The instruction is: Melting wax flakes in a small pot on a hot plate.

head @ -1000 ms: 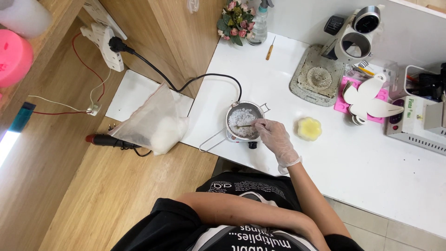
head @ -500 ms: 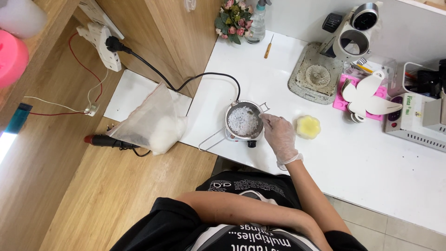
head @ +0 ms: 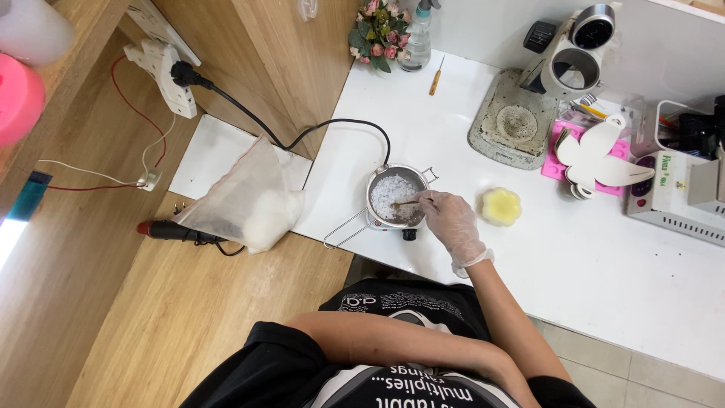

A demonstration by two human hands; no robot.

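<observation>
White worktop [head: 604, 264] fills the right side, wooden surface [head: 151, 317] to the left. On the wood lies a big clear plastic bag [head: 245, 200] of white flakes, slumped on its side, just beside a red-tipped dark tool [head: 177, 230]. On the worktop, a small metal pot [head: 395, 198] sits on a little heater, wire handle pointing down-left, a black cable [head: 332, 125] looping off to the power strip [head: 165, 68]. The pot holds white flakes. The right hand [head: 451, 223], in a thin clear glove, is at the pot's right rim, fingers pinched narrow round a slim stick [head: 408, 202] whose far end sits in the flakes. Just right of the hand sits a yellow flower-shaped mould [head: 501, 206], not touching it. The left arm lies folded across the body; its hand is hidden, so its fingers can't be told.
</observation>
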